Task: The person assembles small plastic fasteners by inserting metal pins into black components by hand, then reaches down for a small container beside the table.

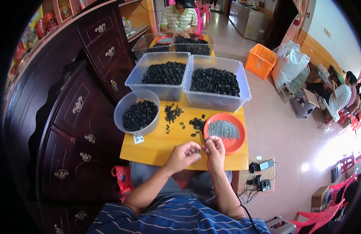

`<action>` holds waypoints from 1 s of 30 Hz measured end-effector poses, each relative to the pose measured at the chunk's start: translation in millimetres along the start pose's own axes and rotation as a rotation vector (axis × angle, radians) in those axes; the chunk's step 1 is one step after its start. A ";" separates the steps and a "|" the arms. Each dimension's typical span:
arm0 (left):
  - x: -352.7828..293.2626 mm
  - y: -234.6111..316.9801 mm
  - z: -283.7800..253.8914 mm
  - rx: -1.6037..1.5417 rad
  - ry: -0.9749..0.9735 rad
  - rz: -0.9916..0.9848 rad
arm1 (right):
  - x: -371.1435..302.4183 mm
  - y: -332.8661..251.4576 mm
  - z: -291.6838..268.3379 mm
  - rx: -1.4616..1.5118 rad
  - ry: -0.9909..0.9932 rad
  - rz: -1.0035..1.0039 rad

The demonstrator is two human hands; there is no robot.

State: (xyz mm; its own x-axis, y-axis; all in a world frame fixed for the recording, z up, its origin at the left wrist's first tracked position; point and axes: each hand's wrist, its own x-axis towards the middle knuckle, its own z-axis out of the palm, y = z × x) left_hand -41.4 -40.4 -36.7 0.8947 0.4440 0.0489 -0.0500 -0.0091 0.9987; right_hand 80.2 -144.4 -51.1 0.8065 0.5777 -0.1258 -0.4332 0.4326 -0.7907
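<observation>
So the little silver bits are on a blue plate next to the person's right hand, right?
Not quite. In the head view the plate is orange-red, not blue. It does hold the little silver bits and sits beside the right hand.

- The left hand and right hand meet fingertip to fingertip over the near edge of the yellow wooden table, pinching a small black part.
- At 1 o'clock from the hands sits a round orange plastic plate of small grey metal pieces.
- At 12 o'clock lie loose black parts.
- At 10 o'clock stands a round clear plastic bowl of black parts.
- Beyond, two clear rectangular plastic bins hold more.
</observation>
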 end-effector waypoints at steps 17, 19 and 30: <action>18.9 28.6 -36.0 0.288 0.124 0.263 | -0.8 -2.1 3.2 -0.175 -0.286 0.049; 17.8 27.7 -35.8 0.308 0.112 0.267 | -1.2 -1.6 2.8 -0.182 -0.293 0.049; 9.9 0.3 -7.2 -0.020 0.007 0.049 | 5.7 6.7 -5.2 0.022 -0.138 0.098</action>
State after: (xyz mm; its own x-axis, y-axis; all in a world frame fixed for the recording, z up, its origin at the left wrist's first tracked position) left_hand -35.7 -29.5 -36.0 0.8880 0.4493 0.0980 -0.1030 -0.0133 0.9946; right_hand 84.0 -141.7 -60.2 0.6977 0.7067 -0.1174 -0.5174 0.3838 -0.7648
